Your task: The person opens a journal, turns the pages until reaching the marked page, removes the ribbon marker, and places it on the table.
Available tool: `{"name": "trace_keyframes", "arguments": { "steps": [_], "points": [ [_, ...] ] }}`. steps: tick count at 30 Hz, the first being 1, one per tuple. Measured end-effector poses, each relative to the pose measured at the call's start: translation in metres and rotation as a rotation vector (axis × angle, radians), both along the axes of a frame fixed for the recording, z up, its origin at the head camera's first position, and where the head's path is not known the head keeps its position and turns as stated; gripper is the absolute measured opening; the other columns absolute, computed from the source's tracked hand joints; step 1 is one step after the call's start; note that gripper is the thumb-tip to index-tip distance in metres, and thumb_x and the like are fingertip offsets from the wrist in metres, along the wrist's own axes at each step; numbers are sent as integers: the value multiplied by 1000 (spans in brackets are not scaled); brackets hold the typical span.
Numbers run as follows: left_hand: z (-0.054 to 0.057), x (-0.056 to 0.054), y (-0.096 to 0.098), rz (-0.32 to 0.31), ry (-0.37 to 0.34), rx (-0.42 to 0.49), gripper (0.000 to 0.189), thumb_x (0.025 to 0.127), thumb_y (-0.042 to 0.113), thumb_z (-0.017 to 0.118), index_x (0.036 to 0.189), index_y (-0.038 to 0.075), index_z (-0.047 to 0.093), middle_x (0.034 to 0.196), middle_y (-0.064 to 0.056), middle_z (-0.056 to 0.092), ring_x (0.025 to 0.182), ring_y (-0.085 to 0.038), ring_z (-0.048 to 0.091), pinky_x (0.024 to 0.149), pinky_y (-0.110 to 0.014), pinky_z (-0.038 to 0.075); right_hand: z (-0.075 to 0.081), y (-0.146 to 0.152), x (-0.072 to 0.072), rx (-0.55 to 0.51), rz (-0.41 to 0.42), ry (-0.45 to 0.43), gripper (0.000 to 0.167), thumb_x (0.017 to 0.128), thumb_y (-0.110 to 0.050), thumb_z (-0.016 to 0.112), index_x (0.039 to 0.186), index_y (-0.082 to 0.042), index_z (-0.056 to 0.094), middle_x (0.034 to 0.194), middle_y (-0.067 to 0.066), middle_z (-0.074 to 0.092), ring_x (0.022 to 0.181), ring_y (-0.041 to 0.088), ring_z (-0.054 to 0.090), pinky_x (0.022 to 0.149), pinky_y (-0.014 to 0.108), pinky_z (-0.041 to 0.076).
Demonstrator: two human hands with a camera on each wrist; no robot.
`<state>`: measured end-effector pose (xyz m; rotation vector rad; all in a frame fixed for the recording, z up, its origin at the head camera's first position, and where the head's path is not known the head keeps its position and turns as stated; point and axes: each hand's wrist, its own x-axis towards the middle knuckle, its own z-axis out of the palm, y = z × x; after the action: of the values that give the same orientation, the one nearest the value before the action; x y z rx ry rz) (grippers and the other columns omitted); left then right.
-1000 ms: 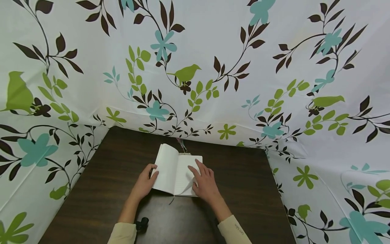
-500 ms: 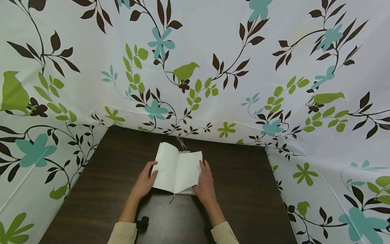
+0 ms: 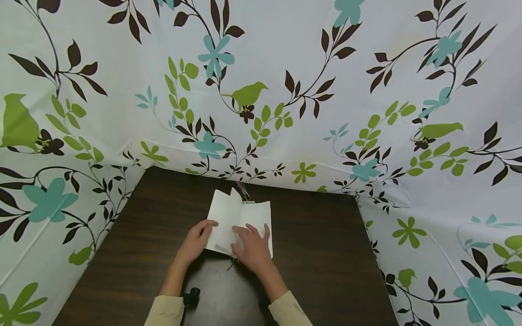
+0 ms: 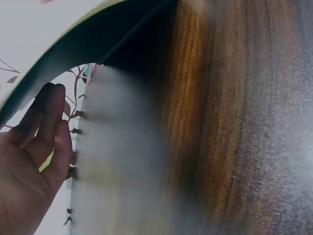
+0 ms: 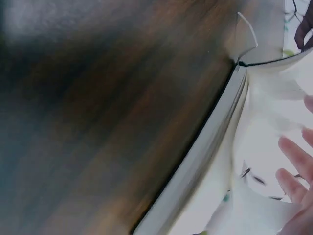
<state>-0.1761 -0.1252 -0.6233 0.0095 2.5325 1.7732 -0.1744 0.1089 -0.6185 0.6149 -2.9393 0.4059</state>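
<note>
An open notebook [image 3: 258, 215] with white pages and a dark cover lies on the table. My left hand [image 3: 193, 242] holds its left edge, a fingertip over the page in the head view. In the left wrist view, the fingers [image 4: 57, 105] of that hand reach to the underside of the raised dark cover [image 4: 73, 49]. My right hand [image 3: 254, 249] is over the right page with its fingers spread, fingertips near the middle fold. A lifted page [image 3: 235, 199] leans toward the left side. From the spine's near end hangs a thin ribbon bookmark [image 3: 230, 265].
Dark wood-grain table [image 3: 326, 249] surrounds the notebook. Just behind the notebook lies a small item with a strap [image 3: 244, 194]. A small black object [image 3: 191, 297] is beside my left cuff. Patterned cloth [image 3: 261, 90] hangs along the back and sides.
My right hand went to the notebook's right edge, lifted a page there, then swept left to the middle as the page turned over. The left hand has stayed at the left edge.
</note>
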Motion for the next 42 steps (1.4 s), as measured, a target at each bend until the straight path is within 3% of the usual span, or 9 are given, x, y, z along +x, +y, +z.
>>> {"name": "trace_keyframes", "arguments": {
  "steps": [5, 10, 13, 19, 21, 24, 30, 37, 42],
  "points": [
    [3, -1, 1, 38, -40, -51, 44, 114, 43, 53, 129, 6, 71, 135, -17, 70, 117, -29, 64, 100, -47, 50, 2, -8, 2, 105, 120, -17, 50, 102, -47, 72, 149, -33, 63, 149, -12, 67, 151, 21, 51, 121, 75, 22],
    [-2, -5, -1, 66, 6, -141, 25, 112, 31, 62, 113, 7, 68, 118, -15, 70, 98, -25, 58, 90, -43, 48, 1, -4, 4, 98, 130, -26, 44, 104, -46, 68, 146, -33, 64, 155, -11, 62, 152, 21, 48, 120, 70, 28],
    [-4, -5, -2, 66, 20, -132, 19, 111, 27, 62, 110, 8, 66, 105, -12, 67, 86, -22, 55, 83, -39, 46, -2, 2, 5, -51, 70, -28, 38, 104, -37, 69, 141, -29, 67, 161, -3, 57, 153, 27, 45, 118, 67, 32],
    [-2, -9, -5, 33, 11, -83, 23, 114, 31, 57, 111, 9, 63, 97, -11, 61, 78, -21, 52, 78, -38, 44, -8, 13, 2, -610, -192, -22, 37, 99, -14, 73, 136, -10, 70, 166, 20, 44, 153, 45, 39, 113, 73, 34],
    [0, -11, -5, 33, 13, -77, 24, 114, 32, 57, 111, 9, 63, 98, -11, 62, 81, -21, 54, 79, -38, 45, -9, 17, -1, -648, -246, -16, 40, 98, -14, 73, 138, -9, 69, 165, 21, 46, 152, 45, 42, 113, 74, 33],
    [1, -14, -5, 33, 5, -73, 24, 114, 32, 57, 111, 9, 63, 96, -12, 62, 80, -23, 55, 79, -38, 45, -11, 25, -3, -497, -250, -56, 42, 101, -22, 72, 142, -13, 69, 160, 14, 56, 150, 38, 48, 115, 73, 29],
    [0, -15, -5, 21, -23, -87, 26, 114, 34, 56, 114, 9, 64, 99, -11, 62, 84, -23, 55, 80, -38, 45, -16, 45, -4, -75, -94, -147, 44, 104, -45, 68, 144, -25, 69, 158, 2, 60, 146, 26, 54, 118, 73, 26],
    [-3, -10, -5, 4, -14, -67, 26, 115, 33, 54, 112, 9, 62, 91, -9, 56, 80, -20, 52, 77, -36, 43, -16, 65, -8, 79, 82, -244, 57, 99, -50, 76, 150, -27, 63, 167, 5, 50, 150, 28, 50, 118, 67, 32],
    [-6, -7, -6, -10, -12, -46, 26, 115, 33, 53, 111, 9, 60, 82, -6, 51, 73, -18, 50, 73, -34, 43, -11, 71, -10, 125, 156, -269, 50, 101, -43, 76, 146, -26, 66, 165, 4, 52, 150, 25, 52, 115, 58, 43]
  ]
}}
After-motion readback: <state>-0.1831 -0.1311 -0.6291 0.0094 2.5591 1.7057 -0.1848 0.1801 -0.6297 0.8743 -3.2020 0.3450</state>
